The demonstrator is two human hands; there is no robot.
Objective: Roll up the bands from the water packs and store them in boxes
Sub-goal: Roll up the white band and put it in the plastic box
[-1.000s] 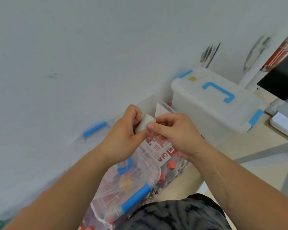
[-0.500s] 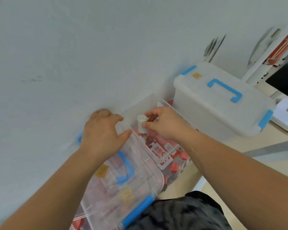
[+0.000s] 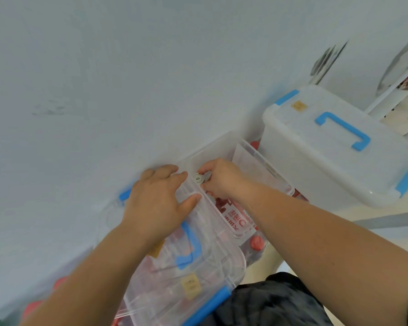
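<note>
A small white rolled band (image 3: 198,178) is pinched in my right hand (image 3: 222,180), just inside the left edge of an open clear box (image 3: 264,161) against the wall. My left hand (image 3: 160,203) lies spread on the box's clear lid (image 3: 198,267), which has a blue handle and blue clips; thumb and fingers press its edge right beside the roll. Beneath the box lie water packs (image 3: 236,217) with red-and-white printed wrap and red caps.
A closed translucent box (image 3: 335,147) with a blue handle and clips stands at the right. The white wall fills the left and top. A metal table leg (image 3: 386,220) runs along the floor at right. My dark-clothed knee is at the bottom.
My left hand let go of the roll and moved onto the lid. My right hand carried the roll down and forward into the open box.
</note>
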